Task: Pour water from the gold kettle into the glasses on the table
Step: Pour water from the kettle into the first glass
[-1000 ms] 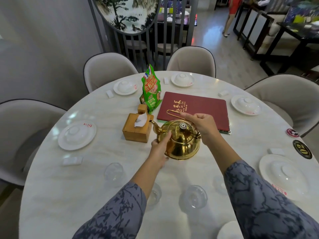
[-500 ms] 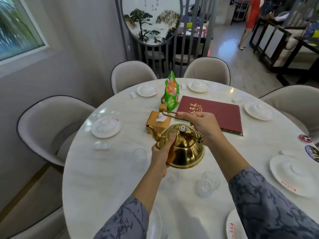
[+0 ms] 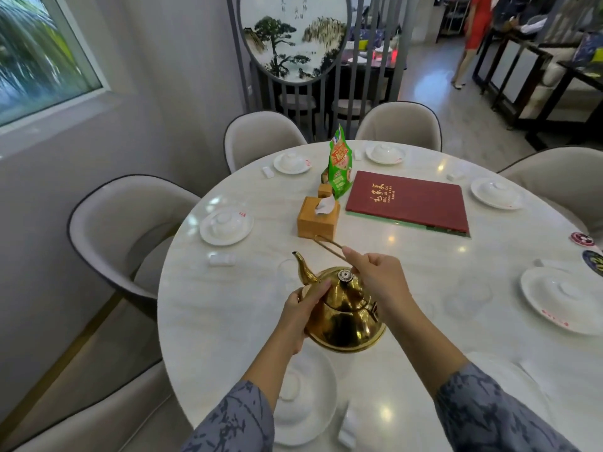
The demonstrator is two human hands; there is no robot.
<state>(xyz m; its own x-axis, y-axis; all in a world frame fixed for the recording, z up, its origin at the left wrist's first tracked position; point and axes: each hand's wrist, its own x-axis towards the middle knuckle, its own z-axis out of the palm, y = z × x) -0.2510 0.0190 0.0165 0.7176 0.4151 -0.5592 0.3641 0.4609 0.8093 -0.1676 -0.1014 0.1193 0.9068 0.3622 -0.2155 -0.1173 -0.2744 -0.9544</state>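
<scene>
Kettle lifted and steadied, pour not begun.

Head view: the right hand pinches the wire handle, and the left hand cups the gold kettle above the table's near-left part. Next, I judge, comes tilting the spout over a glass. The clear glasses barely show against the marble; some may sit hidden behind kettle and arms.

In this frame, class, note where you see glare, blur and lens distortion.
Head view: ceiling lights glare as bright spots on the glossy table and the kettle; the window is smeared with motion blur; the wide lens bends the chairs and the table's rim.
</scene>
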